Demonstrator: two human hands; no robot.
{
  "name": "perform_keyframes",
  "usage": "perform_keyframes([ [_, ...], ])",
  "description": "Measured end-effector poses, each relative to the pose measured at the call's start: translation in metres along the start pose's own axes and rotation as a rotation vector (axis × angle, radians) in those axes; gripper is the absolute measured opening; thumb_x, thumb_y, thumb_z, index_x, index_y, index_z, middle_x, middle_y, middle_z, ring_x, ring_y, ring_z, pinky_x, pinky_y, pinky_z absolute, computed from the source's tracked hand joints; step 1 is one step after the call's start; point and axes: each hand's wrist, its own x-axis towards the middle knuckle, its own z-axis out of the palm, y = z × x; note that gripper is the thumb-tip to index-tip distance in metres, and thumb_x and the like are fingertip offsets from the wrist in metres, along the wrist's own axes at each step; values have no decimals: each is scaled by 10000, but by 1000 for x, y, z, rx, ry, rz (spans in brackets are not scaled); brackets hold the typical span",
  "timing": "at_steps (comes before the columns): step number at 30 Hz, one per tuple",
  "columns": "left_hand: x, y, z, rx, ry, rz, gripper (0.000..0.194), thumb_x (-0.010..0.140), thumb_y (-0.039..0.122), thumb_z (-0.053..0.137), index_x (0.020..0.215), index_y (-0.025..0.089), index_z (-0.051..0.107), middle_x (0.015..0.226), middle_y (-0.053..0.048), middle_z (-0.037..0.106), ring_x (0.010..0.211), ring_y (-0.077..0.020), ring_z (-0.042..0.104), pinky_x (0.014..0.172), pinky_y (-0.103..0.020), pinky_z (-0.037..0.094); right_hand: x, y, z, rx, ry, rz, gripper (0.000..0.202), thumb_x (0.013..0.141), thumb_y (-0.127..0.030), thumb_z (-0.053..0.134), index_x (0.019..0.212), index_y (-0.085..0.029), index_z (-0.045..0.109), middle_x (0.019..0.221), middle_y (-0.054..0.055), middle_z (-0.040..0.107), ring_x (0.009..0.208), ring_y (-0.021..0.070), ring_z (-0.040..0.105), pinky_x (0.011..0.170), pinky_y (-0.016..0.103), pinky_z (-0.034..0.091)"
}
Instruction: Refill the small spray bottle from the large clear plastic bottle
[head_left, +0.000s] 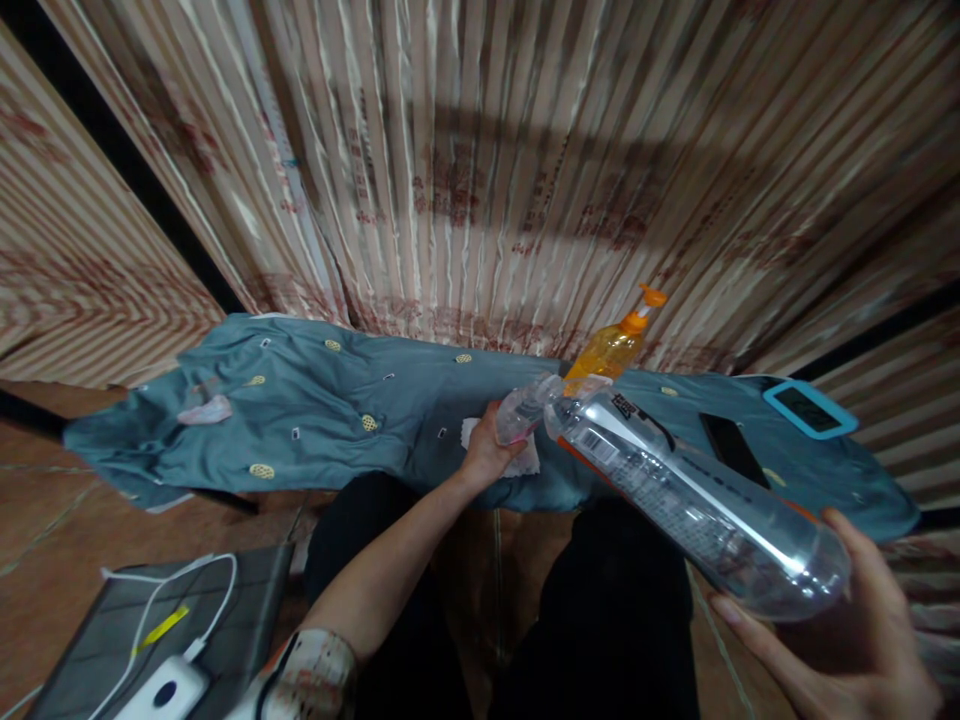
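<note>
My right hand (pixel 832 640) grips the base end of a large clear plastic bottle (pixel 690 490) with a printed label. The bottle is tilted, its neck pointing down-left to up-left across the table. My left hand (pixel 491 445) is wrapped round a small clear plastic container (pixel 525 408), with a pinkish tint near its bottom. The large bottle's mouth meets or nearly meets the small container's opening; I cannot tell whether they touch. Beneath my left hand lies a white tissue (pixel 529 460). Just behind the bottle's neck stands an orange pump bottle (pixel 607 352).
A green patterned cloth (pixel 405 400) covers the narrow table. To the right lie a dark phone (pixel 731 447) and a blue-framed device (pixel 810 408). A crumpled tissue (pixel 206 411) is at left. A white power bank (pixel 165 690) with a cable rests on a dark seat (pixel 247 600).
</note>
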Motion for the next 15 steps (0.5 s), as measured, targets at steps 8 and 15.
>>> perform_keyframes([
  [8,0,2,-1,-21,-1,4,529,660,50,862,1119,209,652,1037,-27,762,1025,-252,737,970,-393,575,2,-3,0,-10,-8,-78,996,807,-485,869,1668,-281,410,1416,91,650,1166,308,685,932,429,634],
  [15,0,1,-1,-13,-15,13,538,669,67,862,1128,225,630,1064,-18,765,1070,-259,733,1000,-401,573,2,-11,6,9,80,-11,937,794,-559,861,1615,-278,508,1391,88,660,1164,333,680,865,420,660],
])
